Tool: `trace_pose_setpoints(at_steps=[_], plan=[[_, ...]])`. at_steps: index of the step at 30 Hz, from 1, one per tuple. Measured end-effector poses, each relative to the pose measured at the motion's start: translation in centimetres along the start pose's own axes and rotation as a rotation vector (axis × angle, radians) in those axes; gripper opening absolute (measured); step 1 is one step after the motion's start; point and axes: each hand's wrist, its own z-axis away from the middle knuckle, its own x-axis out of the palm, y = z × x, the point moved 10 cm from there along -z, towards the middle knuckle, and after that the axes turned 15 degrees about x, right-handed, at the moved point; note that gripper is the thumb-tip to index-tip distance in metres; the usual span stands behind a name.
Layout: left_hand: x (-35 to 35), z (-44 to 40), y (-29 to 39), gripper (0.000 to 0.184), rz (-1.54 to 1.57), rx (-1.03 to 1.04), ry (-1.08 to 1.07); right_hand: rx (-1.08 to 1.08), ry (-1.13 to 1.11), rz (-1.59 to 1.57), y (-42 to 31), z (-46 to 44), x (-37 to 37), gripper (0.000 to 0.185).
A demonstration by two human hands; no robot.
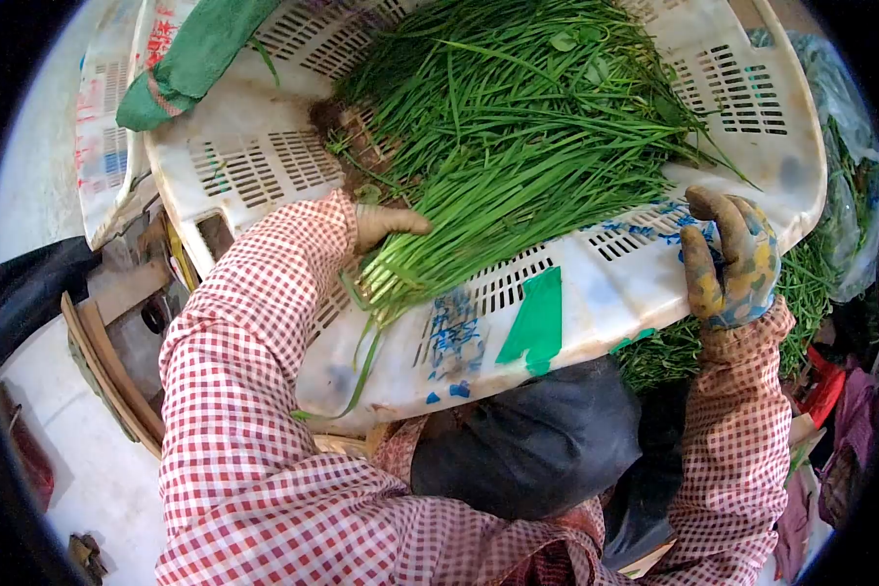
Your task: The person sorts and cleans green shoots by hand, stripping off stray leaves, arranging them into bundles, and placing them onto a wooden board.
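My left hand [389, 226] is closed round the pale stem ends of a bunch of garlic chives [518, 195], thumb on top and the other fingers hidden beneath. The bunch lies at the near side of a white plastic basket [606, 293], its leaves pointing to the upper right. Behind it, a larger heap of green chives [527, 78] fills the middle of the basket. My right hand [732, 259], in a dirt-stained patterned glove, is at the basket's right front rim with its fingers apart and nothing between them.
A green cloth strip [195, 63] hangs over the basket's left side. Right of the basket are more greens [811, 293] and a clear plastic bag [845, 195]. Wooden strips [112, 371] stand at left. A dark covering [527, 439] lies over my lap.
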Motion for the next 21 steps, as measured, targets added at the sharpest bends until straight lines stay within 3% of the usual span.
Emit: trace_pose_setpoints(at_steps=[3,7,9,11,15,21], plan=[[0.4,0.1,0.5,0.067,-0.201,-0.047,-0.087,-0.127,0.038,0.059,-1.1,0.3,-0.2,0.029],[1.1,-0.5,1.3,0.077,-0.594,-0.092,-0.258,-0.010,0.002,0.033,0.0,-0.1,-0.2,0.030],[-0.6,-3.0,-0.3,0.081,-0.999,-0.122,-0.293,-0.042,-0.002,0.041,-0.3,-0.1,-0.3,0.031],[4.6,-1.5,2.1,0.077,-0.858,0.040,-0.345,-0.044,-0.003,0.057,-0.3,-0.1,-0.3,0.031],[4.6,-2.9,1.8,0.074,-0.675,0.343,-0.281,-0.015,-0.009,0.022,-0.3,-0.3,-0.3,0.030],[8.2,-2.5,1.9,0.073,-0.908,0.316,-0.397,0.043,-0.016,0.000,-0.1,-0.1,-0.7,0.031]])
